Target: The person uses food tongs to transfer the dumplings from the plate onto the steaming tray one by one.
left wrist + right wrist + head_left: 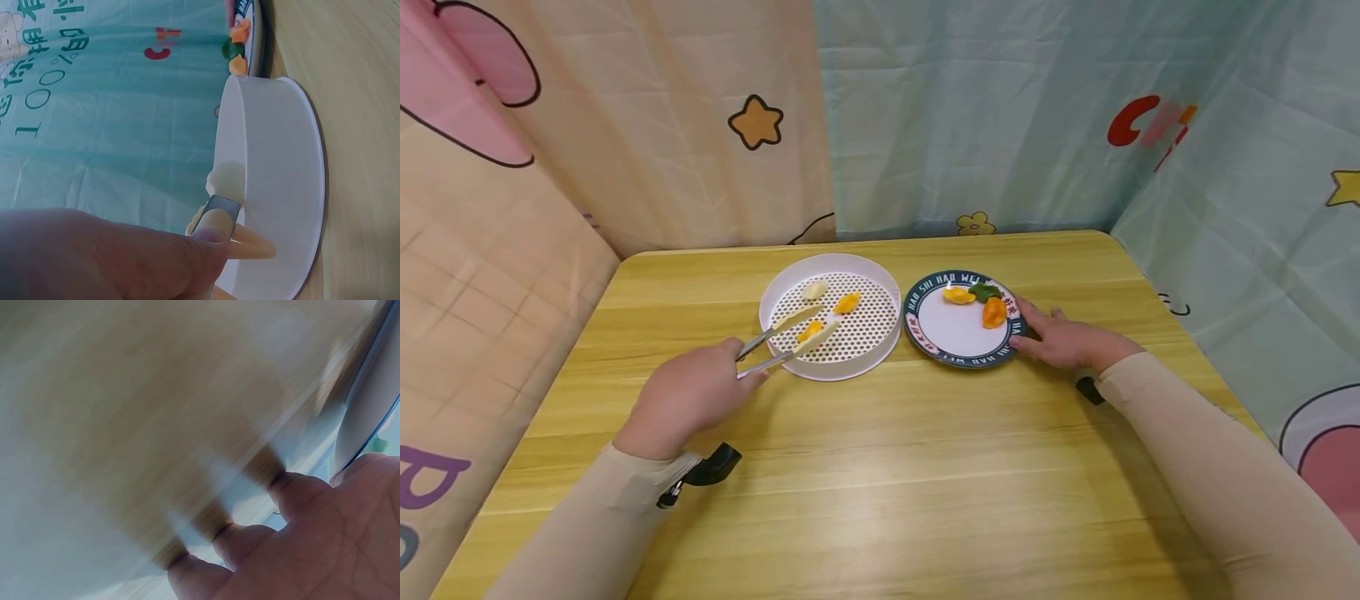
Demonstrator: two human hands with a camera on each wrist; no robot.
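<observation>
My left hand [688, 396] grips metal tongs [765, 343] with cream tips. The parted tips reach over the rim into a round white basket [895, 321] with a perforated bottom. Between the tips lies a yellow piece [810, 331]; a second yellow piece [847, 303] and a whitish piece [814, 290] lie farther back in the basket. My right hand [1067, 340] has its thumb and forefinger at the right rim of a plate [951, 333]. In the right wrist view its other fingertips [245, 540] rest on the table. Toward the plate's back right lie a yellow piece [958, 295], a green leafy piece [985, 291] and an orange piece [994, 313].
The wooden table [880, 483] carries the basket and plate side by side, nearly meeting. Behind and on both sides hang printed curtains [1000, 125], close to the table's edges. A black wrist device [711, 467] sits below the left hand.
</observation>
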